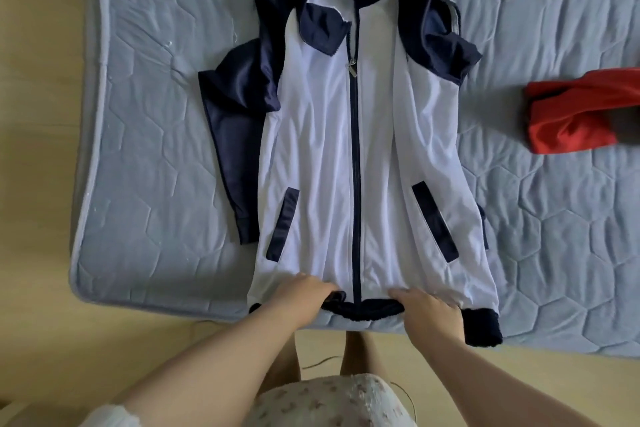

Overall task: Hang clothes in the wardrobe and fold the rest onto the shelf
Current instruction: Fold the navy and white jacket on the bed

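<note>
On the blue quilted mattress (145, 163) there's a white and navy zip jacket (322, 156) laid flat, front up, zipped, sleeves tucked in at the sides. Person's at the near edge with both hands on the navy hem: left hand (306, 291) and right hand (427, 310) each pinching it, either side of the zipper (355, 156). Some red clothing (575, 114) sits well off to the right.

Both arms bare, extended forward and down, converging toward centre. Left hand (308, 291) palm down, fingers curled, pinching jacket hem (363, 308) left of zipper. Right hand (429, 310) palm down, fingers gripping same hem right of zipper. Hands near each other, not touching.
</note>
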A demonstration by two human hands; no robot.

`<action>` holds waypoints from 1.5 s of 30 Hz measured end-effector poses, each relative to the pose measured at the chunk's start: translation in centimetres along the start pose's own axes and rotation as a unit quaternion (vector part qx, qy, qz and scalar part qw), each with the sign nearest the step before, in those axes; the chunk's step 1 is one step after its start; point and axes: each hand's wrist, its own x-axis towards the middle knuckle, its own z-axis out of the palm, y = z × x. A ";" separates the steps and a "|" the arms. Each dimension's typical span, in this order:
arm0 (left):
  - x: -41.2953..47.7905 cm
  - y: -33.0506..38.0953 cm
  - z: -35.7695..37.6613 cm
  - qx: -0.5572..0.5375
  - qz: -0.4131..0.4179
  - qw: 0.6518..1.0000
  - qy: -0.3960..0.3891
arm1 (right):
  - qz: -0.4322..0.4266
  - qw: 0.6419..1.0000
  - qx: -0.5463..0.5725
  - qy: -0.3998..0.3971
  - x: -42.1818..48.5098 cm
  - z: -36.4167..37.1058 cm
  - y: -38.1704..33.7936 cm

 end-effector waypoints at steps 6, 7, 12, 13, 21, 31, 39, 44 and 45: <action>-1.1 -1.1 1.5 0.106 -0.003 0.991 -0.076 | 0.015 0.995 -0.075 -0.060 -0.6 0.5 1.1; -1.2 -1.3 1.6 0.099 -0.009 0.991 -0.091 | 0.014 0.995 -0.074 -0.070 -0.7 0.5 1.1; -1.4 -1.5 1.1 -0.085 -0.063 0.992 -0.073 | 0.008 0.997 -0.032 -0.072 -0.2 -0.7 -0.6; -1.5 -1.5 0.8 -0.163 -0.087 0.982 -0.035 | 0.005 0.998 -0.022 -0.061 0.0 -1.1 -1.1; -1.1 -7.0 -4.9 -0.443 -0.345 0.706 0.432 | -0.019 0.989 0.144 0.029 2.9 -6.0 -6.5; 1.9 -12.9 -9.1 -0.632 -0.313 0.609 0.362 | -0.008 0.941 0.333 0.058 7.8 -9.0 -14.1; -5.4 -19.7 -12.8 -0.469 -0.287 0.687 0.476 | 0.020 0.918 0.387 0.078 7.2 -11.8 -19.7; -10.3 -24.2 -14.2 -0.438 -0.352 0.647 0.516 | -0.009 0.910 0.409 0.074 6.7 -14.0 -24.8; -11.2 -25.0 -14.3 -0.436 -0.363 0.632 0.528 | -0.014 0.910 0.407 0.075 6.6 -14.4 -25.9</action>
